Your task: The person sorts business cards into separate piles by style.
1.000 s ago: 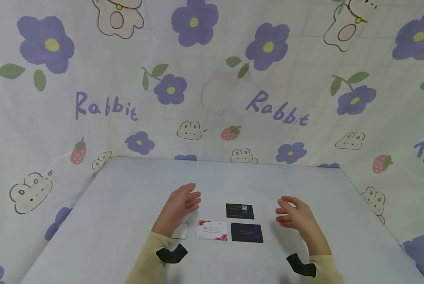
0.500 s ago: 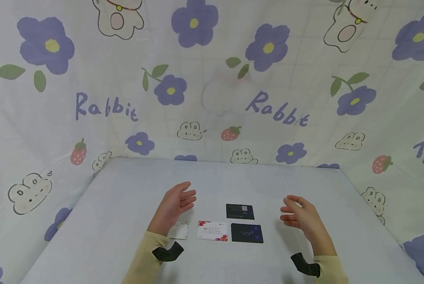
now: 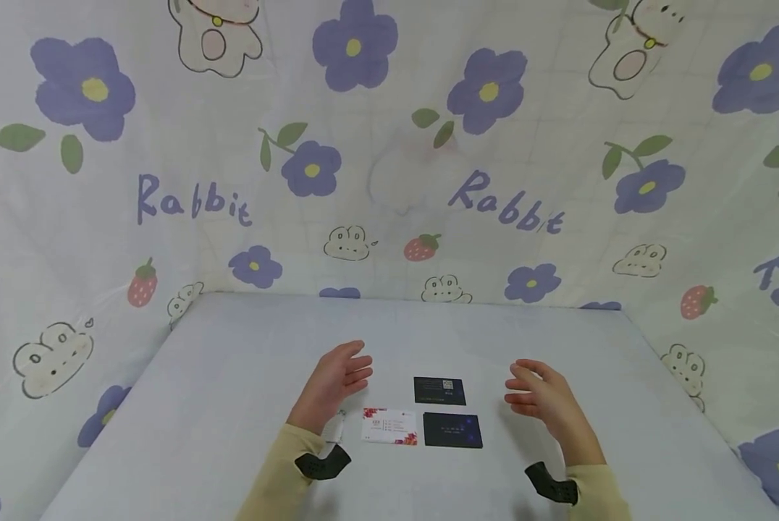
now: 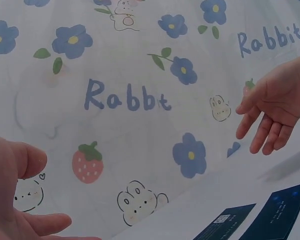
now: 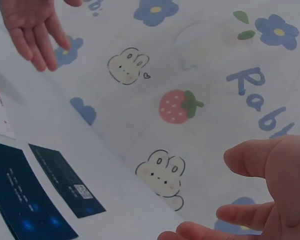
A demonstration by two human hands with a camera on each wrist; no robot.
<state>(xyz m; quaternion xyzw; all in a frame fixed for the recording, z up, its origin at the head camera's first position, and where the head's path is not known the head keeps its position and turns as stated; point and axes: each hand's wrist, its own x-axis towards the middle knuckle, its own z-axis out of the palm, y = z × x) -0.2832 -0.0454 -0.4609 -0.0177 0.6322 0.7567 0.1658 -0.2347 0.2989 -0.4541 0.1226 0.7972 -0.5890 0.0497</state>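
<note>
My left hand [image 3: 329,381] hovers above the table with relaxed fingers and holds nothing. Under its wrist lies a whitish card [image 3: 334,428], mostly hidden by the hand and sleeve. On the right, my right hand [image 3: 544,396] is also raised, its fingers loosely bent around nothing. Between the hands, a white business card with red floral corners [image 3: 389,426] lies beside a dark blue business card [image 3: 452,430], which looks like a small stack. Just behind these is another dark card with a QR code [image 3: 439,391], also seen in the right wrist view.
The white table [image 3: 233,405] meets a patterned cloth backdrop [image 3: 389,181] at the back and both sides. Black camera mounts sit on both wrists, the left mount [image 3: 324,463] near the whitish card.
Both hands drifted slightly outward, then came back toward the middle. The whitish card showed more half a second ago and is now covered further by the left hand. The cards stay in place.
</note>
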